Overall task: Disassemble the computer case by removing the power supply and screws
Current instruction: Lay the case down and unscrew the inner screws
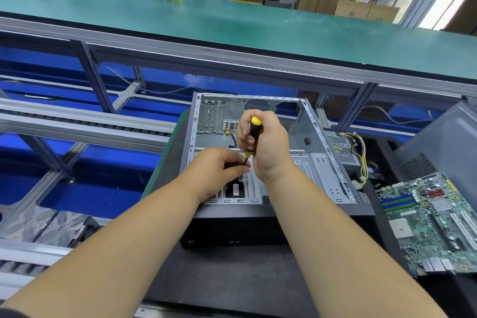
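An open grey computer case (320, 160) lies on its side on the dark work mat, its inside bare metal. My right hand (268, 144) grips a black and yellow screwdriver (254, 131) held nearly upright over the case's near half. My left hand (219, 170) pinches the screwdriver's thin shaft just above a screw (242, 177) in the case floor. A power supply (343, 152) with yellow and black wires lies outside the case, against its right wall.
A green motherboard (428, 222) lies at the right on the mat. Another grey case (444, 142) stands at the far right. A conveyor with metal rails (85, 121) runs along the left. A green bench (232, 23) with an orange and green tool spans the back.
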The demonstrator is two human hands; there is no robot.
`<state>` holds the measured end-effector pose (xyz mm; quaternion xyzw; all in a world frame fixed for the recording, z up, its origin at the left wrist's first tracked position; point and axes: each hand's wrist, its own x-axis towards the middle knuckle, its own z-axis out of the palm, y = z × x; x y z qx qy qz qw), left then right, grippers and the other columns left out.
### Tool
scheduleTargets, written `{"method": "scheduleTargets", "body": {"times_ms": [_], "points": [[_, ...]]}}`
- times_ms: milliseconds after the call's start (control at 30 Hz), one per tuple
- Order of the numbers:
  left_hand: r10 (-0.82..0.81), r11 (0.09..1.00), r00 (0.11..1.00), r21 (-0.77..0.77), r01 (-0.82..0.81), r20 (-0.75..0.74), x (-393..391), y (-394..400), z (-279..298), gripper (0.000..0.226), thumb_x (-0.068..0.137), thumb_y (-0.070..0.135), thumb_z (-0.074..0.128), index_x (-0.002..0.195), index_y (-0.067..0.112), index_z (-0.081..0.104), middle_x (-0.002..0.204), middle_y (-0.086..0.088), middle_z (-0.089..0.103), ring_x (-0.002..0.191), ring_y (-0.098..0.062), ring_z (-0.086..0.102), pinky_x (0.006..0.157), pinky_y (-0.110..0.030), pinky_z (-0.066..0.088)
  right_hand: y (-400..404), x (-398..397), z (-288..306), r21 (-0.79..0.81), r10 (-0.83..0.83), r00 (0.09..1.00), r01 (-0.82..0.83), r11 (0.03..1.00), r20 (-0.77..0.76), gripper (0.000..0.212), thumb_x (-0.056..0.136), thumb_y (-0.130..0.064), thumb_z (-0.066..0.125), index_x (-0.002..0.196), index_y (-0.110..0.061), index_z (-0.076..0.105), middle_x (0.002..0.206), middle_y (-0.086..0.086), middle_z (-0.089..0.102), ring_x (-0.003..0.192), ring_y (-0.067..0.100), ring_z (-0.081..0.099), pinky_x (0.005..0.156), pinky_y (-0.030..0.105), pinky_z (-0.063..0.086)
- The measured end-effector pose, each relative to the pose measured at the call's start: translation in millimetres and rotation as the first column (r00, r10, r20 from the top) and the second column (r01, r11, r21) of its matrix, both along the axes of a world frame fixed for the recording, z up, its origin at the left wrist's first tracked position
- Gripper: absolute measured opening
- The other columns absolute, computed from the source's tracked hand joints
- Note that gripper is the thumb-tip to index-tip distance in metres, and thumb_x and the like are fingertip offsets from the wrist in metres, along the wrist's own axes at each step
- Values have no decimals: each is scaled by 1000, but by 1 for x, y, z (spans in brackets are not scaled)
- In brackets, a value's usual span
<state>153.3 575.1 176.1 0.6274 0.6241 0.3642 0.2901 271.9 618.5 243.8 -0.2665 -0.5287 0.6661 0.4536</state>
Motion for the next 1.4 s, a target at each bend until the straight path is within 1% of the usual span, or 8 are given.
{"method": "scheduleTargets", "body": {"times_ms": [267,433,500,667,767,1000,1233,1400], "points": [[25,999,993,-24,-28,-118,-1,2,1,11,83,34,75,94,33,76,86,13,73,82,-2,65,80,-29,54,14,6,5,-50,137,989,-135,990,54,35,88,-17,24,56,-10,37,43,0,27,43,15,15,48,30,10],[56,998,992,-27,-59,-112,0,3,0,4,80,35,77,84,33,75,82,14,72,79,-4,65,78,-31,55,6,4,3,-41,-83,988,89,995,127,38,104,-35,41,77,-13,57,60,-1,58,53,14,52,59,28,45],[49,999,993,-17,-51,-107,-1,3,0,11,80,35,77,74,40,71,77,18,70,76,0,64,75,-28,55,2,4,5,3,-179,976,180,984,121,37,103,-36,44,76,-16,59,62,-4,61,59,11,59,63,24,50],[41,999,992,-7,-42,-120,0,2,1,6,81,32,76,77,37,73,77,20,69,75,2,63,73,-28,54,-8,-4,9,-42,-285,942,296,954,177,49,104,-48,35,72,-19,57,61,-6,52,56,10,46,56,22,37],[32,999,993,-14,-33,-113,0,1,2,4,81,31,76,79,33,74,77,16,71,74,-1,64,73,-28,55,-11,-7,8,-27,-281,950,288,957,137,43,100,-46,45,65,-22,49,60,-6,43,55,11,37,55,22,33],[8,1000,989,-24,-11,-146,-1,0,2,8,82,35,75,87,28,74,77,11,70,72,-6,64,69,-28,55,-7,-12,9,68,-155,978,147,987,142,54,95,-29,54,44,-21,38,44,-2,30,44,15,25,44,21,26],[2,998,955,54,15,-295,-1,2,0,13,76,40,79,81,29,74,81,14,63,75,-1,58,69,-21,47,13,1,12,-35,51,992,-47,998,117,50,100,-22,45,51,-15,37,44,-2,25,44,16,17,45,24,19],[11,998,951,61,8,-309,0,2,-1,13,76,39,80,83,29,77,82,13,62,78,-4,58,74,-28,51,11,1,9,-50,162,987,-161,986,10,26,87,-31,49,68,-14,44,59,-2,40,45,11,28,46,23,26]]}}
